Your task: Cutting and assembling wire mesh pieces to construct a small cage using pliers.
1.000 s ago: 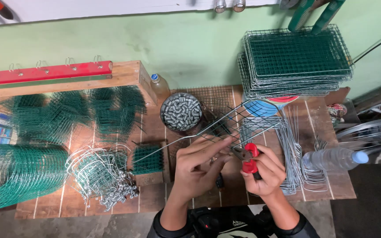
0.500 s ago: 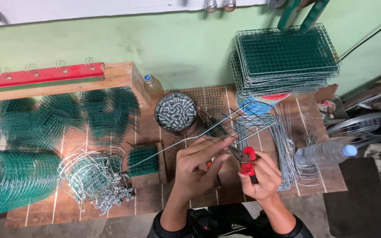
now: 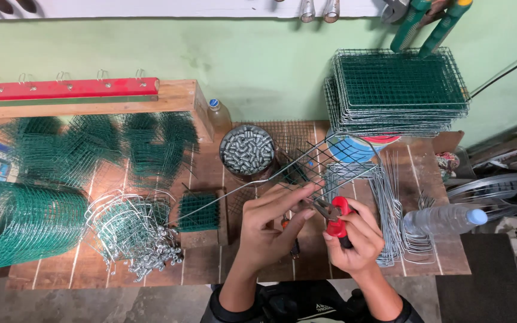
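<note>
Free: bare brown wooden table top (image 3: 210,272) near the front edge | Blocked: round metal tin of small grey pieces (image 3: 247,151) behind, tangled pile of silver wire hooks (image 3: 131,230) left, clear plastic bottle with blue cap (image 3: 441,219) right.

green mesh roll (image 3: 22,224), stacked mesh panels (image 3: 399,90), water bottle (image 3: 441,219), red bar (image 3: 74,88)

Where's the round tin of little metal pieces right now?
In the head view the round tin sits at the back middle of the bench, just beyond the left hand and right of the small bottle.
</note>
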